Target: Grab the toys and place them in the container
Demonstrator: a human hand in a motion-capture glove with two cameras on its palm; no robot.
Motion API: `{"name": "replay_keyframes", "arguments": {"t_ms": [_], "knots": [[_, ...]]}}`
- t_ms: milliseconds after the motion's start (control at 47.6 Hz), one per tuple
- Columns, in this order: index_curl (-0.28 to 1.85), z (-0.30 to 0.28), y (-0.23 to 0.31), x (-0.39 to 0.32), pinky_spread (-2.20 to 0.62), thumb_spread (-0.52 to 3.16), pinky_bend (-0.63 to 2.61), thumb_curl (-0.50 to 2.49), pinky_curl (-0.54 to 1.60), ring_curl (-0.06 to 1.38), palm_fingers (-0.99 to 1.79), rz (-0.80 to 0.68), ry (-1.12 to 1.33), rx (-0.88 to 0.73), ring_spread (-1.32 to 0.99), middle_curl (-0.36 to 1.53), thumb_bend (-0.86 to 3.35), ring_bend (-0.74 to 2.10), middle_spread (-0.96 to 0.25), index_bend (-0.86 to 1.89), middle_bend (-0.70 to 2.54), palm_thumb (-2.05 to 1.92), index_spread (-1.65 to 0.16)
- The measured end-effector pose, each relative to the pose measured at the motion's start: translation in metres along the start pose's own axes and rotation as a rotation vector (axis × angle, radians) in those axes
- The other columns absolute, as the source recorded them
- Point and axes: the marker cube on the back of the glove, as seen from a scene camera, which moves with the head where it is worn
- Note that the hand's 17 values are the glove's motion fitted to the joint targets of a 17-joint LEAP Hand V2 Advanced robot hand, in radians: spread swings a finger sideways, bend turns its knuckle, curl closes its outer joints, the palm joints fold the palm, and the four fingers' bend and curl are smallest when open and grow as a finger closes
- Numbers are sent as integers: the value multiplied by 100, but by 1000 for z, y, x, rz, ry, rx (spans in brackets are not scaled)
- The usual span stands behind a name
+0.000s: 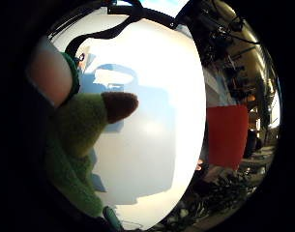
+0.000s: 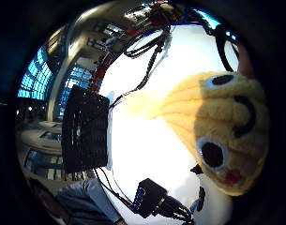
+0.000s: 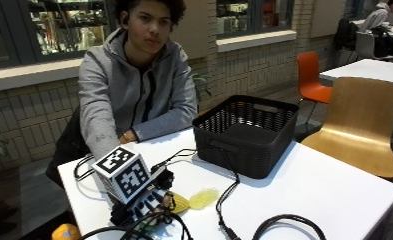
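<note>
My grip (image 3: pixel 143 202), low on the bench (image 3: pixel 329 195), has its fingers curled around the yellow plush toy (image 2: pixel 217 140), green at its other end. I judge this early: toy grasped, not carried. The black basket (image 3: pixel 246 132) stands nearby; I see nothing inside.

White table (image 3: pixel 329 190) w/ black basket (image 3: pixel 246 134), cables (image 3: pixel 226 200), yellow plush (image 3: pixel 195 199).
</note>
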Motion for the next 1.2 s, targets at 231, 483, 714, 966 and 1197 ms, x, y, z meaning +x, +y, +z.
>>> {"name": "replay_keyframes", "arguments": {"t_ms": [231, 483, 714, 966, 1197], "knots": [[54, -37, 8, -20, -29, 131, 73, 51, 46, 62, 74, -35, -74, 92, -50, 67, 34, 106, -32, 62, 90, 63, -39], [74, -121, -5, -145, -32, 120, 91, 60, 56, 74, 56, -283, -149, 158, -54, 83, 30, 122, -37, 77, 105, 67, -43], [93, -135, -8, -290, -33, 113, 104, 67, 63, 81, 43, -489, -108, 105, -54, 95, 27, 132, -39, 86, 114, 68, -44], [109, -82, -5, -381, -32, 108, 113, 72, 67, 86, 32, -587, -9, -111, -53, 103, 21, 140, -39, 90, 120, 67, -44], [80, -63, -3, -385, -9, 121, 89, 51, 55, 66, -74, -629, 328, -301, -29, 77, -5, 69, -14, 16, 54, 20, -32]]}}
